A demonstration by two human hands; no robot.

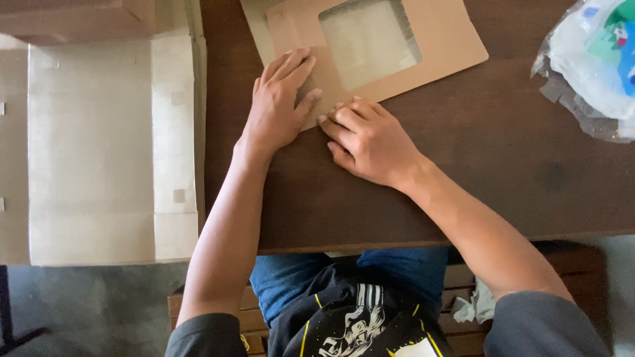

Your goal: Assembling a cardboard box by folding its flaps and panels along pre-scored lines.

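A flat brown cardboard box blank with a clear square window lies tilted on the dark wooden table. My left hand presses flat on its near left corner, fingers together and stretched out. My right hand rests beside it on the table, fingers curled, its fingertips at the blank's near edge. Neither hand lifts the blank.
A big unfolded pale cardboard sheet covers the left side, overhanging the table's left edge. A clear plastic bag with white and coloured contents sits at the far right. The table's near edge runs just above my lap.
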